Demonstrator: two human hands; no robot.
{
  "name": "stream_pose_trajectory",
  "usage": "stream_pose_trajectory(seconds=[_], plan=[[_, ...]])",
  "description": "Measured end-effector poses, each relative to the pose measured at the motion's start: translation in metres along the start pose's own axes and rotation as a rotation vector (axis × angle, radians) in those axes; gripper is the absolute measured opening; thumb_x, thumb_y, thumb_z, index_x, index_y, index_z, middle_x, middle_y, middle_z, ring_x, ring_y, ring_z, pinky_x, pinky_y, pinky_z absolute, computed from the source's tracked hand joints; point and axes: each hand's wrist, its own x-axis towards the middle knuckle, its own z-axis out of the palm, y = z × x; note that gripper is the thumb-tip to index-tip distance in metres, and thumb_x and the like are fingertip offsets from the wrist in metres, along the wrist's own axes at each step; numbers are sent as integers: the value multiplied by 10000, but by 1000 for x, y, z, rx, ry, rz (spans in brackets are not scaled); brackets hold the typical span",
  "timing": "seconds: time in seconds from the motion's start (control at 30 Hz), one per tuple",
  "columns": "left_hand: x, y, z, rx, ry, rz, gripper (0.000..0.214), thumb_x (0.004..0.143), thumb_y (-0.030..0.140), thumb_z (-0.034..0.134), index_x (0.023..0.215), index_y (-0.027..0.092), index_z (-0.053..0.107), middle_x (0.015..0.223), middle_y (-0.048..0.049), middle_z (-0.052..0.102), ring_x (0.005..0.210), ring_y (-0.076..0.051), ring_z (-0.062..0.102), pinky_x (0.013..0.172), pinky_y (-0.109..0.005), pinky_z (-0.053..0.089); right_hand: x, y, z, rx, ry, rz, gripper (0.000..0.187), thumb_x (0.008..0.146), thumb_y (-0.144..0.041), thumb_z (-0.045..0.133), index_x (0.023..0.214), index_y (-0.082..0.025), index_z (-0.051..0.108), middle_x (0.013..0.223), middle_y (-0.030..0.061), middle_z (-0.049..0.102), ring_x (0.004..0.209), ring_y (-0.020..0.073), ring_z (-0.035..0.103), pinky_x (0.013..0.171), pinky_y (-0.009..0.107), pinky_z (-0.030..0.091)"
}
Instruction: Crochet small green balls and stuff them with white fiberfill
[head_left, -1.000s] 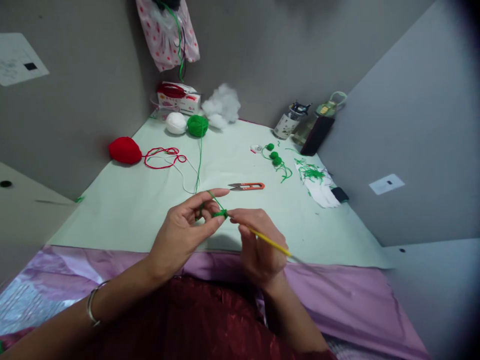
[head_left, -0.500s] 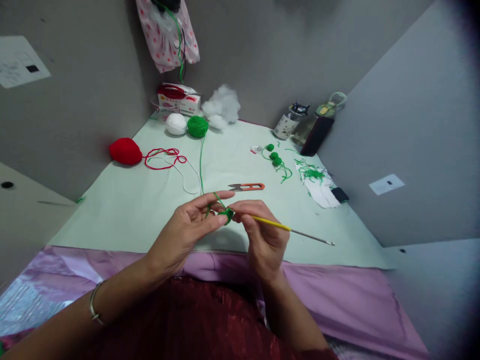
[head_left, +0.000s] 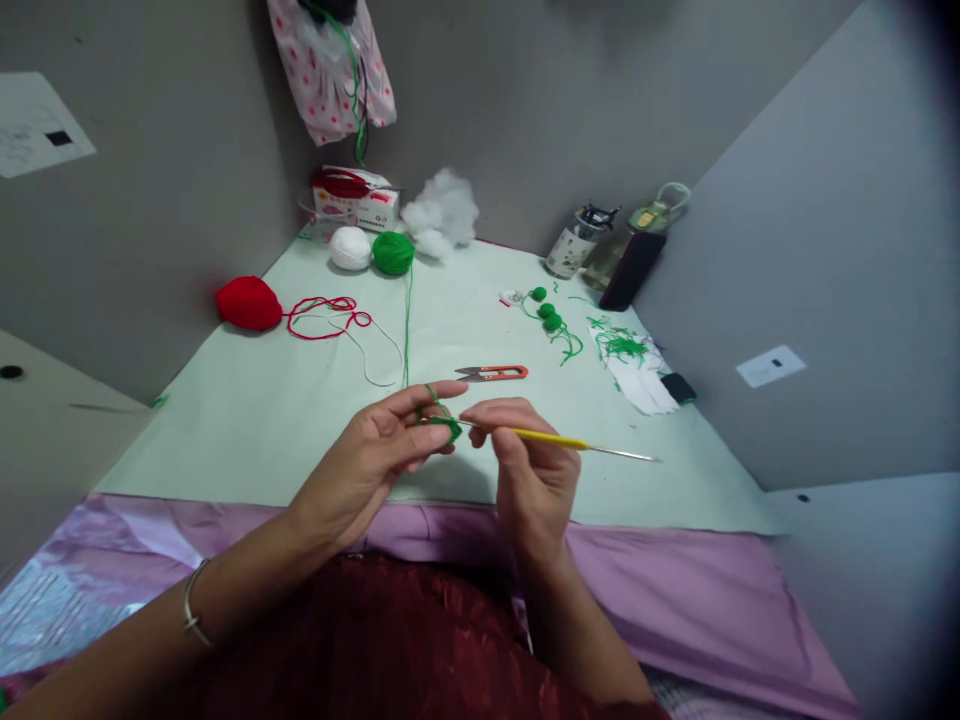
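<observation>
Crochet hook (head_left: 551, 438) with yellow grip is in the right hand (head_left: 536, 485), clamped between thumb and fingers, and its free metal end points out to the right of this hand. The other end meets a small green crochet piece (head_left: 453, 430); from where I stand, I cannot tell if it passes through a stitch. The left hand (head_left: 360, 465) pinches this piece with its thumb and fingers, and a green strand (head_left: 407, 330) goes by its raised forefinger. Both hands are near each other, with the piece between them.

Just beyond the hands, orange snips (head_left: 495, 373) lie on the tabletop (head_left: 247, 430). Farther ahead, the strand leads to a green yarn ball (head_left: 393, 254), and beside it rests a white yarn ball (head_left: 350, 249). Well to the left of the hands is a red yarn ball (head_left: 250, 303).
</observation>
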Motion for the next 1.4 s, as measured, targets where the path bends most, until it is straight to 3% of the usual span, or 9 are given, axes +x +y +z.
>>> stream_pose_trajectory(seconds=[0.1, 0.23, 0.4, 0.77, 0.9, 1.03, 1.17, 1.27, 1.4], plan=[[-3, -1, 1, 135, 4, 63, 307, 850, 259, 818, 1156, 278, 821, 908, -2, 689, 711, -98, 495, 639, -201, 417, 1, 3, 1, 29, -19, 73, 145, 987, -245, 644, 1009, -253, 787, 920, 31, 785, 782, 166, 693, 712, 337, 587], [-4, 0, -2, 179, 20, 88, 290, 875, 267, 782, 1163, 280, 817, 909, -12, 649, 829, -143, 531, 714, -230, 425, 2, 5, -2, 162, -22, 167, 170, 1023, -285, 585, 989, -232, 744, 909, 31, 770, 711, 140, 678, 679, 313, 579], [-4, 1, -6, 224, 9, 118, 292, 886, 260, 774, 1173, 299, 811, 900, -1, 618, 878, -146, 531, 779, -234, 424, 1, 1, -4, 177, -55, 148, 195, 1053, -264, 533, 1005, -223, 718, 927, 30, 762, 735, 135, 700, 699, 308, 590], [-7, -1, -3, 452, 105, 260, 327, 859, 227, 819, 1175, 310, 799, 858, 27, 662, 846, -119, 579, 820, -224, 442, -7, -1, -4, -326, -173, -350, 278, 1012, -95, 523, 1201, -226, 679, 1000, 66, 761, 904, 198, 724, 749, 371, 622], [-5, -1, -1, 182, 26, 80, 478, 823, 322, 863, 1287, 289, 751, 798, 32, 628, 690, -83, 524, 662, -185, 430, -12, 1, -1, -628, -156, -525, 320, 957, -80, 634, 1223, -240, 712, 1081, 88, 748, 1001, 216, 719, 799, 363, 630], [-1, 3, -4, -12, -41, -115, 459, 828, 314, 851, 1268, 215, 766, 703, 57, 548, 511, -31, 267, 510, -162, 325, -9, -1, -1, -350, -63, -335, 299, 998, -103, 565, 1184, -266, 733, 1026, 60, 757, 923, 197, 714, 760, 363, 617], [0, 4, -4, 21, -22, 5, 374, 837, 248, 832, 1208, 229, 799, 838, 11, 630, 731, -79, 513, 720, -165, 449, 2, -3, 0, 30, 19, -58, 213, 1024, -184, 567, 1011, -252, 768, 883, 27, 743, 750, 160, 664, 647, 325, 565], [-3, 0, -1, 101, -42, 80, 363, 838, 238, 840, 1199, 269, 807, 889, 9, 658, 865, -99, 563, 813, -161, 457, 4, -1, 2, 3, -63, -34, 189, 1013, -189, 598, 1038, -258, 772, 954, 34, 777, 842, 176, 703, 711, 338, 590], [-3, -4, 3, 97, 9, 131, 394, 810, 242, 878, 1190, 319, 809, 871, 27, 669, 849, -88, 583, 807, -154, 463, -5, 2, 3, -221, -104, -185, 273, 995, -130, 609, 1167, -287, 750, 1016, 40, 772, 894, 181, 721, 748, 348, 614]])
